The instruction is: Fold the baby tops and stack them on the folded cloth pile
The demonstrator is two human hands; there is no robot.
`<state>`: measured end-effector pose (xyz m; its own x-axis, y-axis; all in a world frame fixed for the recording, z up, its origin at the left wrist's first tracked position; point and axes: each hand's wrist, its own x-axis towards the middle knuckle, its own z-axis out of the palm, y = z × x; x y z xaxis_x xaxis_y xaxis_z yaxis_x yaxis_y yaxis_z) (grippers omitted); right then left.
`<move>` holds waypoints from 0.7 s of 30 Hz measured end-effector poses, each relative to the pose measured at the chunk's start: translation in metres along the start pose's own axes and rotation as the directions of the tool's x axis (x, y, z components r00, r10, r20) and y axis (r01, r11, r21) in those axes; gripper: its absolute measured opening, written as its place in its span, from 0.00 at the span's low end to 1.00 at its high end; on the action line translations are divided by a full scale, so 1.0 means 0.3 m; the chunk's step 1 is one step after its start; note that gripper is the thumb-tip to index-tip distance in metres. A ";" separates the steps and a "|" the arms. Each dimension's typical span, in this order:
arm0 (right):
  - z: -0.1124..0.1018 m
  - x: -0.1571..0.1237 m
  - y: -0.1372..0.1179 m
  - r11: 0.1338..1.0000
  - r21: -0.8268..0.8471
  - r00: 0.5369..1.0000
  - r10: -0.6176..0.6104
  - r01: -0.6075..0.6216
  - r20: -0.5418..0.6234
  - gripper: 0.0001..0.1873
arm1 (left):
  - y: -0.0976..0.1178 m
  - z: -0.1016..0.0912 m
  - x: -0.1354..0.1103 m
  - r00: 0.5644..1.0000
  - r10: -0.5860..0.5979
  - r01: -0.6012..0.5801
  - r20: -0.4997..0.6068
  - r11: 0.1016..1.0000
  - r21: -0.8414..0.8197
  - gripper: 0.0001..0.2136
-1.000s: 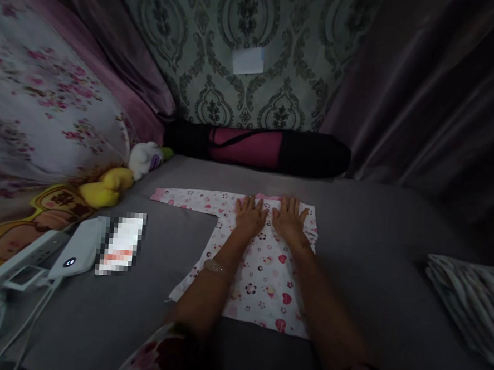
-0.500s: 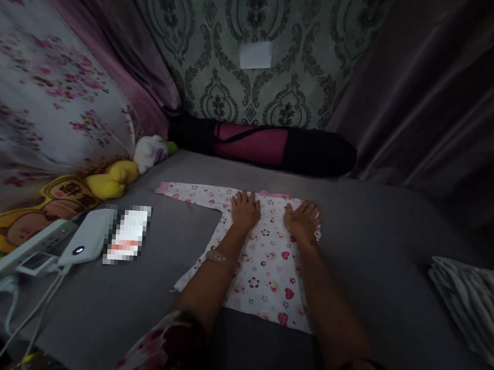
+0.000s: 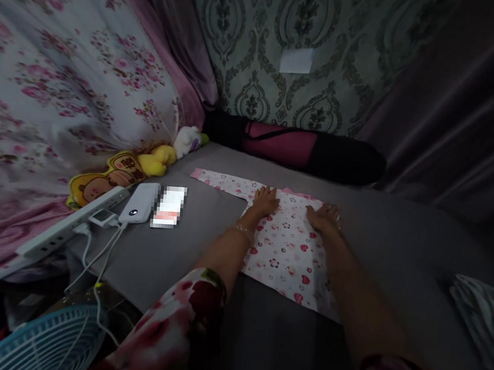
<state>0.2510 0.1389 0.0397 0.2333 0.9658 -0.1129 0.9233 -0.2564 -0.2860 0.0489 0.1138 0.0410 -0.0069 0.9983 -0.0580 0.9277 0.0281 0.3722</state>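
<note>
A child's white long-sleeved top [image 3: 283, 240] with pink cuffs and a print of hearts and flowers lies spread on a grey surface [image 3: 175, 259]. One sleeve stretches out to the left; the other sleeve is not visible. My left hand [image 3: 266, 202] rests on the upper left of the top, near the shoulder, fingers apart and palm down. At the upper right shoulder my right hand [image 3: 324, 216] lies flat on the cloth with its fingers stretched out. My right forearm hides part of the top's right edge.
On the left lie a blurred-out phone-like rectangle [image 3: 169, 207], a white power bank [image 3: 141, 202], a power strip [image 3: 75, 222] with cables, and plush toys [image 3: 158, 160]. A black and pink roll bag [image 3: 281, 144] lies at the back. Folded cloth [image 3: 479, 316] sits right; a blue fan [image 3: 45, 340] stands lower left.
The camera view has turned left, so things sit further right and the fan has come into view. Both hands stay on the top's shoulders.
</note>
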 end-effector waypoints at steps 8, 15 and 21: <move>-0.020 -0.009 0.032 0.996 -0.009 0.995 -0.094 0.094 0.023 0.41 | -0.117 0.001 -0.069 0.941 0.321 -0.313 -0.111 0.946 0.086 0.28; -0.051 -0.044 -0.002 0.968 -0.067 0.967 -0.245 0.240 -0.075 0.35 | -0.314 -0.129 -0.091 0.930 0.315 -0.285 -0.190 0.944 0.168 0.24; -0.018 -0.139 -0.183 0.768 -0.070 0.762 -0.640 0.636 -0.094 0.26 | -0.552 -0.317 -0.073 0.866 -0.294 0.363 -0.405 0.926 0.103 0.19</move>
<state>0.1923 0.1130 0.0653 -0.3844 0.9041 0.1868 0.8791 0.4202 -0.2249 -0.1402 0.0921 0.0688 -0.4302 0.8768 0.2150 0.8950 0.3831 0.2287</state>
